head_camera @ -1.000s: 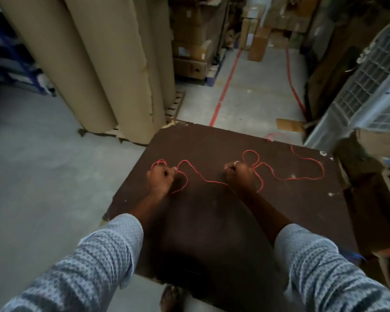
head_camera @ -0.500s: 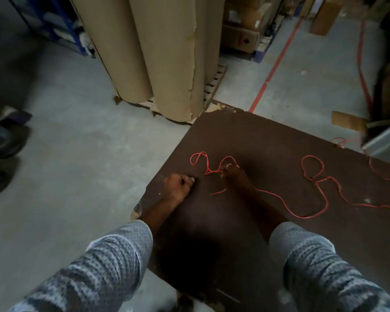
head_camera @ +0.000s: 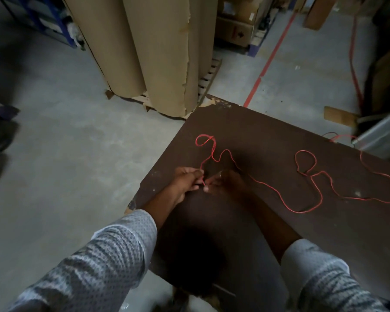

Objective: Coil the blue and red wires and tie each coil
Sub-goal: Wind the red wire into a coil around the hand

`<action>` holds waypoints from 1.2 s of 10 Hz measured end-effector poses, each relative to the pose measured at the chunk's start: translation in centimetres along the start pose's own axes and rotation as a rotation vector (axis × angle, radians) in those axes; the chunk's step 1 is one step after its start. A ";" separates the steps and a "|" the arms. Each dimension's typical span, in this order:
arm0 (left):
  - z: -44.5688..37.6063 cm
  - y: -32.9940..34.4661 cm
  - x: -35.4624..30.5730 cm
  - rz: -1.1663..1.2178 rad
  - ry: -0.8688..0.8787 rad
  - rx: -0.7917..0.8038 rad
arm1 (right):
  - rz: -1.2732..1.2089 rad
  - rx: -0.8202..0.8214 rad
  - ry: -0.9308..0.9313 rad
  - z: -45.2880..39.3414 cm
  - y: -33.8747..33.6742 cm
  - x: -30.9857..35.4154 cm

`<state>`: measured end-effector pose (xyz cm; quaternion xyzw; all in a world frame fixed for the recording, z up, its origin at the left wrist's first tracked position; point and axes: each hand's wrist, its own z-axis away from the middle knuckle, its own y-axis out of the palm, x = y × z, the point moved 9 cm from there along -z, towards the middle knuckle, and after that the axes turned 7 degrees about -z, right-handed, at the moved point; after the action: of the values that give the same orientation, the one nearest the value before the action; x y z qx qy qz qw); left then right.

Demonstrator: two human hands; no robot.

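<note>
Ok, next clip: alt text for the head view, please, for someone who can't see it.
Both hands, left hand and right hand, pinch a red wire close together near the corner of a dark brown table; the rest lies uncoiled in loose loops to the right. Brown paper rolls stand on the concrete floor behind.

The thin red wire (head_camera: 277, 194) lies uncoiled in loose squiggles across the dark brown board (head_camera: 268, 221). One stretch near the board's left edge is lifted off it. Its far end trails off the board's right side.
</note>
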<state>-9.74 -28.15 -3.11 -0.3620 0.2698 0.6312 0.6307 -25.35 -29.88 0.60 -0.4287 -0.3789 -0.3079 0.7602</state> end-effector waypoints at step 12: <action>12.4 -2.9 -8.6 -0.628 0.505 -0.446 | -0.240 -1.009 -0.007 15.4 -30.1 -0.4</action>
<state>-8.83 -23.26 11.48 -0.6956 0.1496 0.3441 0.6126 -54.22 -29.51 18.16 -0.6964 -0.2324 -0.5360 0.4168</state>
